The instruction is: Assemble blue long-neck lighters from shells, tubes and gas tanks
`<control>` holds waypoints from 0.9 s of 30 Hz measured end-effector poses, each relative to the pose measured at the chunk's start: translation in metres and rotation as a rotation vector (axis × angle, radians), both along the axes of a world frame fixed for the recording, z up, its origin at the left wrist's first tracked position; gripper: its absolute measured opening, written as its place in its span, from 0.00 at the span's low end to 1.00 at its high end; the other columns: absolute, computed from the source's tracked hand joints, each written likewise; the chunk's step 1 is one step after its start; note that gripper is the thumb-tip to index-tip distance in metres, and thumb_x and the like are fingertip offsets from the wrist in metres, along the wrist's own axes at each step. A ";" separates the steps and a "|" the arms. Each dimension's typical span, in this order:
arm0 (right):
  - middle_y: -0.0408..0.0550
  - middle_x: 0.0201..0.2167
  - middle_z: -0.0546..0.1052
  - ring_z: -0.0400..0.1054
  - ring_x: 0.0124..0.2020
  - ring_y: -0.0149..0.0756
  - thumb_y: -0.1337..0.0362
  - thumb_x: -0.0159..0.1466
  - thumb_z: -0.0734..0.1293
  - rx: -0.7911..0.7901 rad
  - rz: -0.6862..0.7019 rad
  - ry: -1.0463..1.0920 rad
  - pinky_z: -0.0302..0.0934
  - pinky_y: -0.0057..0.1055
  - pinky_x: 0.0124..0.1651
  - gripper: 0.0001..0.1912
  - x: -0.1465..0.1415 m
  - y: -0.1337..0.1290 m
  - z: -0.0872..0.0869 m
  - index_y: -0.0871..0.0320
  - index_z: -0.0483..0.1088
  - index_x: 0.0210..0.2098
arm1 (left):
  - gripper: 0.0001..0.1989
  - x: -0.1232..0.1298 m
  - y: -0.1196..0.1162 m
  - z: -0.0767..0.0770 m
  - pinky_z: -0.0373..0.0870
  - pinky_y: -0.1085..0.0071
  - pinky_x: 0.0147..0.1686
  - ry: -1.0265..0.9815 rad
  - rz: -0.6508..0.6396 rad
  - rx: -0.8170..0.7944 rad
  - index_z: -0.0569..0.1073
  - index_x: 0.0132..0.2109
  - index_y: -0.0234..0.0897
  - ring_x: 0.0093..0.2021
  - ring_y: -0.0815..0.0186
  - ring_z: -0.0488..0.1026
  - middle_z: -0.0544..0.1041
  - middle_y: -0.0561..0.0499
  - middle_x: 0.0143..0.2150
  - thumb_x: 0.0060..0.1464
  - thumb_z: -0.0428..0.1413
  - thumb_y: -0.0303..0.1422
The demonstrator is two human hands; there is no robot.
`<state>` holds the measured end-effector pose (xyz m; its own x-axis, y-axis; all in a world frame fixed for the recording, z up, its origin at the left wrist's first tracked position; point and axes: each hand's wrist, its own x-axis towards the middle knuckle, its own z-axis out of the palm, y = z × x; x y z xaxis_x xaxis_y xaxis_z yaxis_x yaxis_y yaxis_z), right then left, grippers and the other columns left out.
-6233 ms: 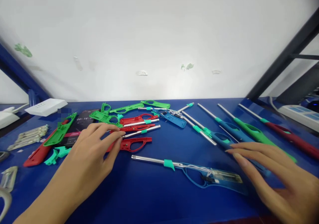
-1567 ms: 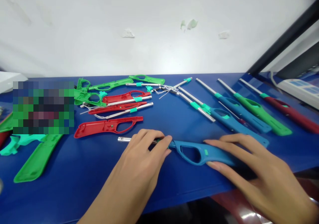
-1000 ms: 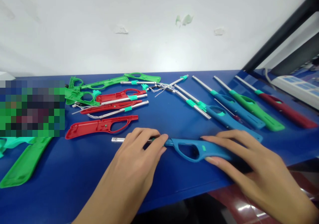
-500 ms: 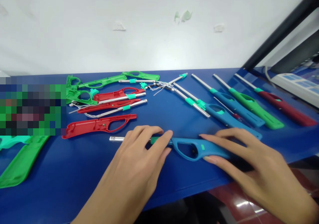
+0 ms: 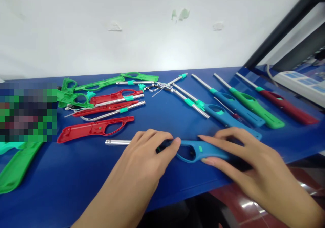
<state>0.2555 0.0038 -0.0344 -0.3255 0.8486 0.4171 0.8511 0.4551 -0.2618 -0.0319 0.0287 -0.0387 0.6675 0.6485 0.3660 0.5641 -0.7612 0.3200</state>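
A blue stick lighter [image 5: 210,149] with a metal tube pointing left lies across the front of the table. My left hand [image 5: 149,157] is closed over its neck, thumb and fingers at the front of the trigger loop, covering the join between tube and body. My right hand [image 5: 246,157] grips the handle, thumb below and fingers above; the handle's end is hidden beneath it. Just behind lies another blue lighter [image 5: 228,119]. A red half-shell [image 5: 96,129] rests left of the held lighter's tip.
A blue lighter [image 5: 238,108], a green lighter [image 5: 261,111] and a red lighter [image 5: 289,107] lie side by side at right, near a screwdriver [image 5: 235,114]. Metal tubes [image 5: 194,103] with wires and green shells [image 5: 101,83] lie behind. A power strip [image 5: 297,82] stands far right.
My left hand has shifted slightly right along the lighter, its thumb now over the loop's front edge and the green collar mostly covered. My right hand keeps its grip. The view has moved a little.
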 end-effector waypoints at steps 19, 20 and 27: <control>0.47 0.49 0.75 0.77 0.48 0.39 0.49 0.75 0.66 -0.126 -0.003 0.115 0.73 0.37 0.47 0.18 -0.001 -0.004 0.001 0.37 0.77 0.62 | 0.23 0.001 0.011 -0.009 0.72 0.73 0.49 -0.146 0.051 -0.197 0.76 0.55 0.54 0.49 0.71 0.74 0.76 0.60 0.52 0.67 0.55 0.16; 0.47 0.49 0.75 0.76 0.48 0.38 0.50 0.76 0.65 -0.138 -0.003 0.125 0.72 0.37 0.47 0.18 -0.002 -0.005 0.001 0.37 0.76 0.62 | 0.23 0.001 0.011 -0.008 0.72 0.74 0.49 -0.150 0.049 -0.192 0.76 0.54 0.54 0.49 0.71 0.74 0.76 0.60 0.52 0.67 0.55 0.16; 0.43 0.46 0.73 0.74 0.47 0.34 0.50 0.77 0.65 -0.239 -0.003 0.148 0.70 0.36 0.49 0.17 0.000 -0.008 -0.001 0.31 0.72 0.64 | 0.15 0.008 -0.003 0.007 0.71 0.60 0.59 -0.039 0.095 -0.106 0.72 0.59 0.49 0.57 0.63 0.74 0.77 0.58 0.58 0.70 0.61 0.29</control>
